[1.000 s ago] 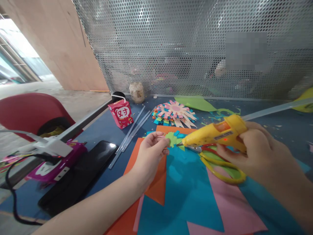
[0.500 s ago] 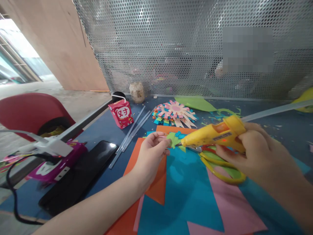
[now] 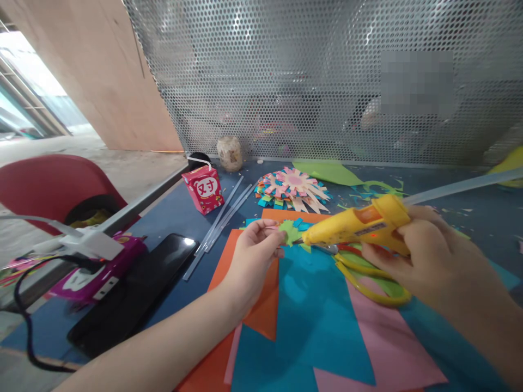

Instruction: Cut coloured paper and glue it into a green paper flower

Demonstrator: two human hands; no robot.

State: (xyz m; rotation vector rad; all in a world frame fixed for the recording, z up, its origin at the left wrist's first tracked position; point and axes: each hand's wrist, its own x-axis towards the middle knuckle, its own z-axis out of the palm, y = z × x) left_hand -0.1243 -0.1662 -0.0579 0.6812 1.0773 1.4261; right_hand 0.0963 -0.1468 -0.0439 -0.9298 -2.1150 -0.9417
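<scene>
Between the fingertips of my left hand is a small green paper cutout with a fringed edge. My right hand is closed round a yellow hot glue gun, a long clear glue stick jutting from its back. The gun's nozzle points left and is at the cutout's right edge; whether it touches cannot be made out. Below the gun lie yellow-handled scissors, partly covered by it. Blue paper, orange paper and pink paper overlap under my hands.
Layered fringed paper flowers lie behind my hands. To the left are several clear glue sticks, a red drink carton, a black phone and a purple power strip. A perforated metal panel borders the table's back.
Hands, glue gun and green cutout keep nearly the same places. The whole view has shifted very slightly.
</scene>
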